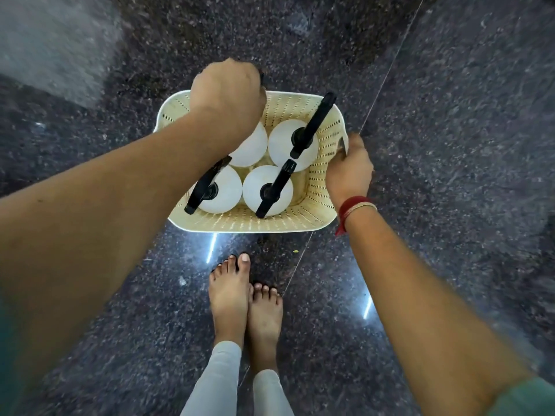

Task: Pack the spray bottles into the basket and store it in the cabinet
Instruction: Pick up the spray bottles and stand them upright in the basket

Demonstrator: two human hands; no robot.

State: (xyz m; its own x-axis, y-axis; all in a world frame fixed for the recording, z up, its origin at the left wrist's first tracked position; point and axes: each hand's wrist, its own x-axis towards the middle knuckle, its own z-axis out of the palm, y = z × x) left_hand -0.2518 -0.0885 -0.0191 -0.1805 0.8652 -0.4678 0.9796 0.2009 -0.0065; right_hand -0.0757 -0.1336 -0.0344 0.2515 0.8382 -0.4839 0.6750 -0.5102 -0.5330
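Down at my end, bare feet stand on the dark speckled floor. Just beyond them sits the cream basket with four white spray bottles upright inside. My right hand pinches the basket's right rim. Farther out, my left hand is fisted over the far-left bottle, apparently around its black sprayer, though the fingers are hidden.

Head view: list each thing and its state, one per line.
Basket: on the floor, holding four bottles.
Spray bottles: upright inside the basket.
Left hand: closed over the far-left bottle's top.
Right hand: gripping the basket's right rim.
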